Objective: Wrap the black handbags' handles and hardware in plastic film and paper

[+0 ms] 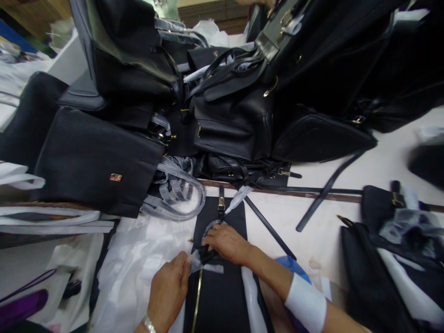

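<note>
A flat black bag piece (222, 300) with a gold zip (197, 300) lies lengthwise before me, a small gold buckle (221, 201) at its far end. My left hand (169, 286) is closed at its left edge, pinching a strip of clear plastic wrap (196, 262). My right hand (227, 243) rests over the bag's upper part, its fingers curled round a black strap; the fingertips are partly hidden. Another twist of wrap (239, 198) sits near the buckle. White padding (252, 296) shows along the bag's right side.
Black handbags (236, 120) are heaped across the back. At left, a black bag with a gold clasp (115, 177) stands beside plastic-wrapped handles (180, 185). White tissue (138, 263) covers the left of the table. More black bags (367, 277) lie right, and a loose strap (329, 189) crosses the back edge.
</note>
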